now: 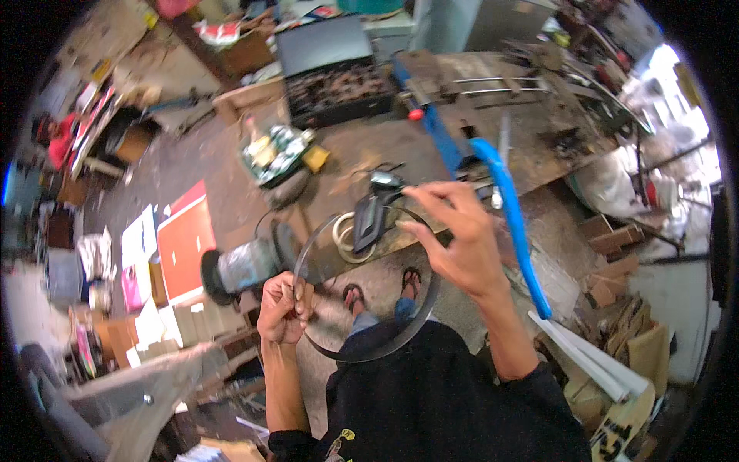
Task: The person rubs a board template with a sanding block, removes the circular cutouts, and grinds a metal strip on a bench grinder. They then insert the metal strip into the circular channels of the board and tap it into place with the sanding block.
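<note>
A thin, dark flexible strip bent into a large hoop point(371, 356) hangs in front of my body. My left hand point(283, 309) is closed, its fingers pinching the hoop at its left side. At the hoop's upper right, my right hand point(458, 240) has thumb and forefinger spread apart, with no firm hold on the strip showing. Beyond the hoop, a dark tool with a grey end point(372, 219) lies on the workbench point(339, 165) over a pale tape roll point(344, 245). A bench grinder point(246, 268) stands left of my left hand.
A bright blue curved tube point(509, 219) rises beside my right forearm. On the bench are a green tray of small items point(273, 154) and an open black case point(331, 77). Orange folders point(187, 242) lie left; long white strips point(589, 358) lean lower right.
</note>
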The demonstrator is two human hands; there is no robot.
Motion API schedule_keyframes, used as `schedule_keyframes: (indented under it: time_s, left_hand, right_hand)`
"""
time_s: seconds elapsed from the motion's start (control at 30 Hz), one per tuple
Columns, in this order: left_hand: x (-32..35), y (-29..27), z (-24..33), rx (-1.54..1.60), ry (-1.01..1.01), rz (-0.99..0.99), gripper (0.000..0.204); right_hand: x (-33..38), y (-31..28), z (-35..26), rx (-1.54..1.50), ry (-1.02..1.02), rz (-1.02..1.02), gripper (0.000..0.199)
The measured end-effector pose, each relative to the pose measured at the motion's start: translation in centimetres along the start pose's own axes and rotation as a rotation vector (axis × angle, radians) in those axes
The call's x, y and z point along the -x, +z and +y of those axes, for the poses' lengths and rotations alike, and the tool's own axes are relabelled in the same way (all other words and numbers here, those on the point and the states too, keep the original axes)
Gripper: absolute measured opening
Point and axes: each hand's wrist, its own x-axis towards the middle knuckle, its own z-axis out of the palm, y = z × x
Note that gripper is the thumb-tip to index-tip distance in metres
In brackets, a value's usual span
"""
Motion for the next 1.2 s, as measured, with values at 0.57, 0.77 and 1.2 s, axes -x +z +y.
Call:
schedule_keyframes:
  time_s: [0.57, 0.77, 1.2]
  left_hand:
    - [-9.2, 16.7, -13.8, -0.700, -0.574, -1.013, 0.032]
    - [-1.9, 17.8, -17.5, -0.329, -1.011, -1.075, 0.019]
    - [14.1, 17.0, -28.2, -0.613, -1.380, -1.356, 0.029]
  right_hand:
    - [19.0, -10.6, -20.7, 0.342, 0.629, 0.737, 0.031]
    - [26.0, 0.8, -22.7, 0.610, 0.981, 0.441, 0.037]
    - [34.4, 7.0, -35.6, 0.904, 1.380, 1.595, 0.021]
